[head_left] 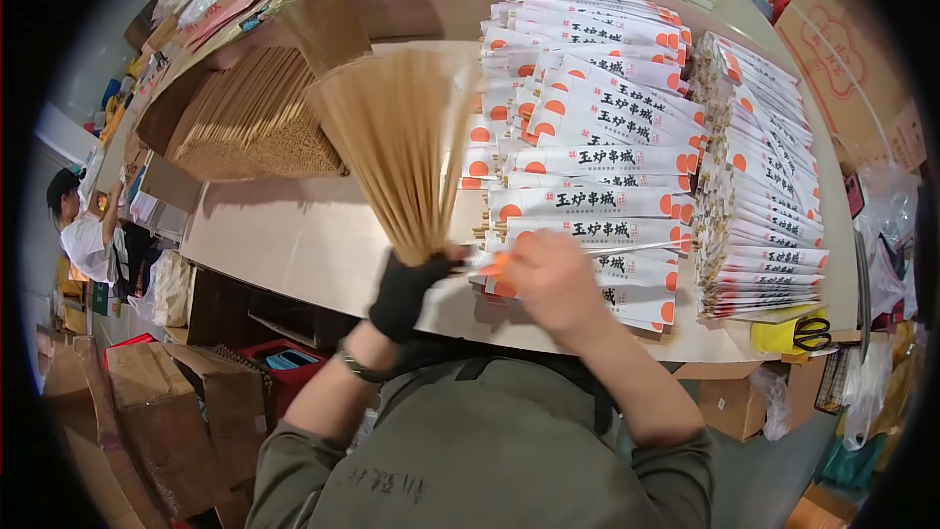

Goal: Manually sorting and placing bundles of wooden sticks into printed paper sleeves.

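My left hand (403, 299), in a black glove, is closed around the lower ends of a fanned bundle of thin wooden sticks (401, 147). The bundle stands up from my fist, spreading and blurred at the top. Beside it, my bare right hand (553, 279) is closed and smeared by motion. It pinches a white paper sleeve with an orange end (496, 264) close to the left hand; most of that sleeve is hidden behind the fingers. Just beyond lies an overlapping pile of printed white paper sleeves (597, 201), with stick ends poking out on the left.
A second stack of filled sleeves (764, 196) lies to the right. An open cardboard box (333, 15) full of wooden sticks sits at the left of the table (284, 225). Black-handled scissors (811, 334) lie at the right front edge. Another person (88, 225) is far left.
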`<state>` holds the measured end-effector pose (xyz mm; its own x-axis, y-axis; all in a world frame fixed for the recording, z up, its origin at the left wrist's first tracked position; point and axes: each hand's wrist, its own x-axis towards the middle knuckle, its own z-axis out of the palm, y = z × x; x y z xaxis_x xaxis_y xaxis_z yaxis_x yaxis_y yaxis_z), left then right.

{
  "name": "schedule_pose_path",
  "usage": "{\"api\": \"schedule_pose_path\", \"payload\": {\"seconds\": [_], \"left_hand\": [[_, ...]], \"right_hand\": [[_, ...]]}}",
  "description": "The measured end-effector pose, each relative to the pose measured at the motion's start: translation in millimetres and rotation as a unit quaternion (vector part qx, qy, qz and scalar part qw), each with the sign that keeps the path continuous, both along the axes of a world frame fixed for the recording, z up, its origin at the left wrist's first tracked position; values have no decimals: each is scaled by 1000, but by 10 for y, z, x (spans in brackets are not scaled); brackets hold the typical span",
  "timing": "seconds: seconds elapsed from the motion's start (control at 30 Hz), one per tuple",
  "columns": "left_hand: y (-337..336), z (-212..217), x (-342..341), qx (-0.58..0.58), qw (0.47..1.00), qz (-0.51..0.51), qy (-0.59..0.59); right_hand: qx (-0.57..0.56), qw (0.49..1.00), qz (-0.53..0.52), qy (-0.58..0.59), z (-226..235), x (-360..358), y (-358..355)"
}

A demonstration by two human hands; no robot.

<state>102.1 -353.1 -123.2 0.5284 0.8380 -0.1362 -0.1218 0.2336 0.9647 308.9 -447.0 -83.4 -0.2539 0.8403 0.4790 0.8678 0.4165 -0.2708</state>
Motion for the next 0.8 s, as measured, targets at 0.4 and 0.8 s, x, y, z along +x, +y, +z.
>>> {"api": "schedule_pose_path", "payload": {"seconds": [0.4,0.8], "left_hand": [[146,-185,-70,108,968,163,158],[120,-225,-446,220,917,155,295]], "right_hand": [[-28,995,-25,-93,-689,-27,-428],[-169,898,-175,367,-450,180,-364]]}}
